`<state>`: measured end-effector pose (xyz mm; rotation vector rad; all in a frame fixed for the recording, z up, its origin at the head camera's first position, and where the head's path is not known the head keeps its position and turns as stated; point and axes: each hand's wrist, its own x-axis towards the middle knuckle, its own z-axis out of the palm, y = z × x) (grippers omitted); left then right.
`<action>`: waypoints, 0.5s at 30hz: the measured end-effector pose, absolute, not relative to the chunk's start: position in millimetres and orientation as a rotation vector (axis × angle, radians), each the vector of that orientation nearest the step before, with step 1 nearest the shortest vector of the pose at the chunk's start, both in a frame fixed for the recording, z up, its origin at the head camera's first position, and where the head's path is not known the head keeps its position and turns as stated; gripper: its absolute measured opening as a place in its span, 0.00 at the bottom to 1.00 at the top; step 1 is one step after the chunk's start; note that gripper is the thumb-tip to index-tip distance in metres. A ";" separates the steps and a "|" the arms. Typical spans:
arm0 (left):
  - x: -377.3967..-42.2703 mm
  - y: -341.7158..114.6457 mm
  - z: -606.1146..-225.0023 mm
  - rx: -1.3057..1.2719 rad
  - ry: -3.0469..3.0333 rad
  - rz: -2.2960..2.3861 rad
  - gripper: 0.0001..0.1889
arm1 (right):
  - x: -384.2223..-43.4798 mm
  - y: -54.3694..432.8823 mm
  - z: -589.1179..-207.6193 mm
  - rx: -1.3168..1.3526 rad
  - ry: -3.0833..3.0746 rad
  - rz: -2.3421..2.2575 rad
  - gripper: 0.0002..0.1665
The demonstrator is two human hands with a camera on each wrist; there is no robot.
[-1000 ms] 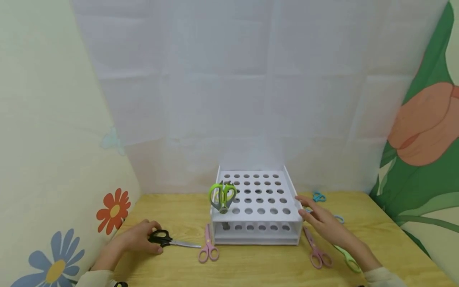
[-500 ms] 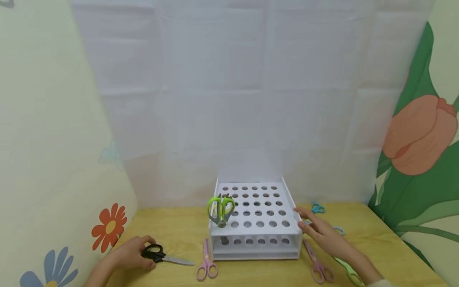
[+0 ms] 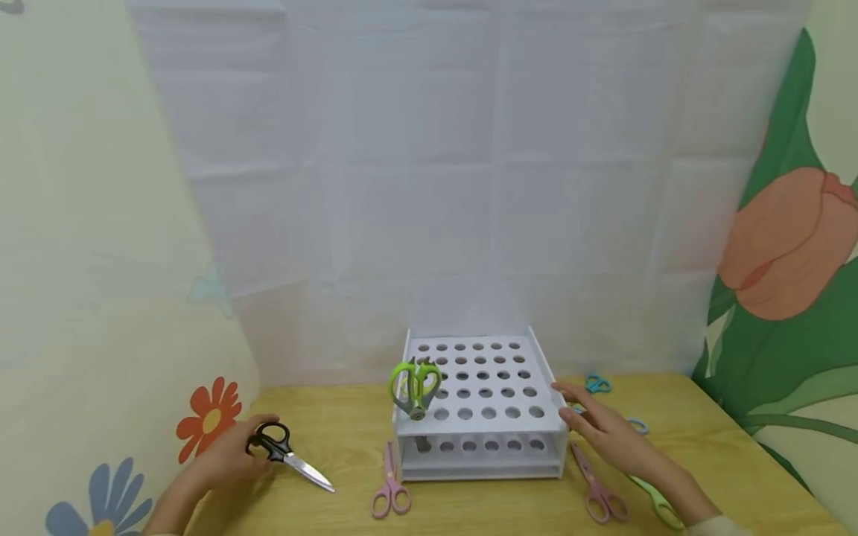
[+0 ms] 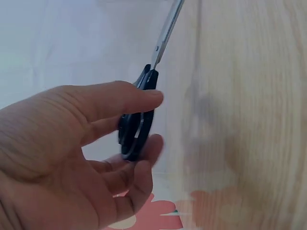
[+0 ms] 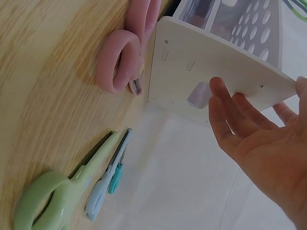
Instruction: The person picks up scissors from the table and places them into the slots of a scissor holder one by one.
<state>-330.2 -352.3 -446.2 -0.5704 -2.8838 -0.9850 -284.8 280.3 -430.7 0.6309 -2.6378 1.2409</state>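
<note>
My left hand [image 3: 231, 454] pinches the handle of a pair of black-handled scissors [image 3: 276, 447] at the table's left side. In the left wrist view, the thumb lies across one side of the black handle [image 4: 139, 127], with fingers behind and below it. The metal blades [image 3: 310, 472] point away from the hand, raised above the wood. My right hand [image 3: 613, 433] rests against the right side of a white holed rack [image 3: 496, 426], its fingers extended. The right wrist view shows those fingertips at the side panel [image 5: 201, 62]. Green-and-grey scissors [image 3: 418, 388] stand handles-up in the rack's front left hole.
Pink scissors [image 3: 389, 480] lie left of the rack, another pink pair [image 3: 592, 482] at its right front corner. Light green scissors [image 3: 649, 491] lie partly under the right forearm. Light blue scissors [image 5: 100, 194] and a small teal pair [image 3: 595, 384] lie farther back.
My left hand has lifted the black-handled scissors off the table and drawn them left, blades swinging toward the front. My right hand stays at the rack. The head view has tilted slightly.
</note>
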 end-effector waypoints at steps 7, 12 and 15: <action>-331.8 -352.3 -438.3 -0.605 -2.792 -1.373 0.38 | -286.9 281.3 -430.6 0.620 -2.642 1.260 0.30; -329.2 -352.9 -431.7 -0.619 -2.669 -1.723 0.39 | -286.3 280.6 -430.9 0.625 -2.634 1.250 0.30; -327.1 -353.4 -428.2 -0.598 -2.614 -1.811 0.40 | -286.7 280.3 -432.1 0.620 -2.638 1.248 0.30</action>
